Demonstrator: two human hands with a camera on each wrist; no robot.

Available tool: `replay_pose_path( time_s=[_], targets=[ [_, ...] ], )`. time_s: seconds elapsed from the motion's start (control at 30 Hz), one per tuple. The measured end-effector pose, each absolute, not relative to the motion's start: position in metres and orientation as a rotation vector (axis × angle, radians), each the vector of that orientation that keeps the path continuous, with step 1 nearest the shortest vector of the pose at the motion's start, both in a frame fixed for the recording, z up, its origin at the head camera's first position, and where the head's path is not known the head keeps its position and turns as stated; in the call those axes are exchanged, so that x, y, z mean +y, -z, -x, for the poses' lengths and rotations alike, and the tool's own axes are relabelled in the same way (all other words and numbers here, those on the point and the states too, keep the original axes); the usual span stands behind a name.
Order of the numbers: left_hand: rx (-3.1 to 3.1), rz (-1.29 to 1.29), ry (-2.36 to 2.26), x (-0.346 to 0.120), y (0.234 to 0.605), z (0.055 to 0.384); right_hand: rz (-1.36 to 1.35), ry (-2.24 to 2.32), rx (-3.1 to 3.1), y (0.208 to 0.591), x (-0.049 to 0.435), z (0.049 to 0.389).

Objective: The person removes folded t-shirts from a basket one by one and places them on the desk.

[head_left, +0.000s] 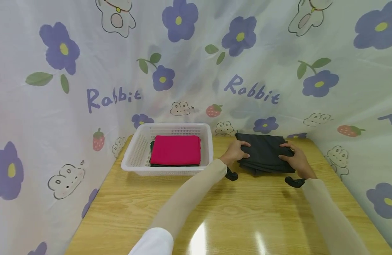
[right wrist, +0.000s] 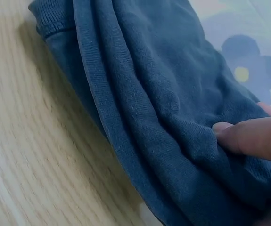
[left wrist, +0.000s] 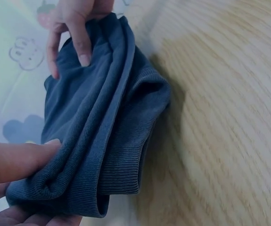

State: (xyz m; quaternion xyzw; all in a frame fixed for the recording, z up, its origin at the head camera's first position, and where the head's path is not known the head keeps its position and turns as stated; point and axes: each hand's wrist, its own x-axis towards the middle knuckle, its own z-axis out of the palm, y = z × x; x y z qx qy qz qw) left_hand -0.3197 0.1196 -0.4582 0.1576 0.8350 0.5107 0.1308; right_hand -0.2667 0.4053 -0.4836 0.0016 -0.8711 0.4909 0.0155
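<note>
A dark grey folded garment is at the back right of the wooden table, its layers stacked several deep. My left hand grips its left side, thumb on top and fingers underneath, as the left wrist view shows. On the opposite side my right hand pinches the folded edge, with the thumb pressing into the top layer. A ribbed band hangs out below the upper folds in the left wrist view. The garment's front part sags a little toward the tabletop.
Left of the garment stands a white plastic basket with perforated walls. In it a folded bright pink cloth lies on dark green fabric. A curtain printed with flowers and rabbits borders the wooden table at the back and sides.
</note>
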Motion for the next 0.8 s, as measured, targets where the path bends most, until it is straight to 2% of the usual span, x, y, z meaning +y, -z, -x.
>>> replay_pose_path(
  time_s=[0.5, 0.8],
  targets=[
    [2.483, -0.38, -1.42, 0.13, 0.477, 0.328, 0.12, -1.461, -2.765, 0.502, 0.404, 0.279],
    [2.464, -0.381, -1.358, 0.13, 0.485, 0.329, 0.16, -1.455, -2.825, 0.5, 0.404, 0.276]
  ],
)
